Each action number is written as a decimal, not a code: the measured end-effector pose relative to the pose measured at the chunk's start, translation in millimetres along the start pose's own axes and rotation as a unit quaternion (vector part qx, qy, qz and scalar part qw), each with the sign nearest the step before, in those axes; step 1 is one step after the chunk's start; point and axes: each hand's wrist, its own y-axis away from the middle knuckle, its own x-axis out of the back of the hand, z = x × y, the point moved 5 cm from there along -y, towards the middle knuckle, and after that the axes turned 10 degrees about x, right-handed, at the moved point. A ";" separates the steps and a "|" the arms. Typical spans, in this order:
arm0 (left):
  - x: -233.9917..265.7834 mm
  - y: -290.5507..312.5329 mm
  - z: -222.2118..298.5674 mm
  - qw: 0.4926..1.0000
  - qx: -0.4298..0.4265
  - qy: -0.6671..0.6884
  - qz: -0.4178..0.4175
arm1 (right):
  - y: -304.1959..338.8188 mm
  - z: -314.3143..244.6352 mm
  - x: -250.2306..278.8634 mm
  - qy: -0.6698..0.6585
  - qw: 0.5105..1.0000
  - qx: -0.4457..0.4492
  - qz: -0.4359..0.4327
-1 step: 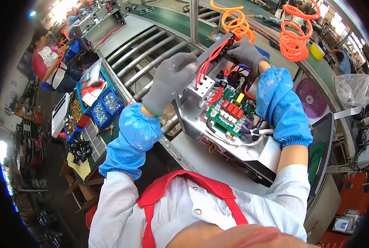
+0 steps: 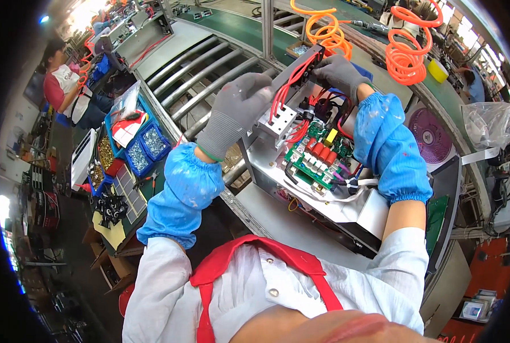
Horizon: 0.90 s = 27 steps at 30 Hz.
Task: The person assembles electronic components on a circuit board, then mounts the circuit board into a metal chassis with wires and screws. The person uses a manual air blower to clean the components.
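The open grey sheet-metal chassis (image 2: 323, 200) lies tilted on the worktop (image 2: 278, 226) beside the steel rollers (image 2: 209, 68), its green circuit board (image 2: 315, 157) exposed. The grey-gloved left hand (image 2: 238, 111) curls closed on the white terminal block (image 2: 278, 123), while the grey-gloved right hand (image 2: 338, 74) pinches the bundle of red wires (image 2: 292, 83) near the chassis's upper bracket. A hard tug could probably pull a wire from its terminal, or chafe its insulation on the bare metal edge.
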 end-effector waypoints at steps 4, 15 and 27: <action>2.0 1.5 -2.6 1.000 -0.015 -0.016 0.010 | 0.5 -14.6 -3.5 -0.019 1.000 -0.020 -0.009; 1.4 -3.6 -7.6 0.999 -0.002 -0.039 0.016 | -2.2 -7.4 -11.1 -0.007 0.996 -0.087 -0.021; -0.4 -1.1 -5.9 1.000 -0.003 -0.012 0.014 | 6.1 -11.0 -5.1 -0.028 0.997 -0.066 0.015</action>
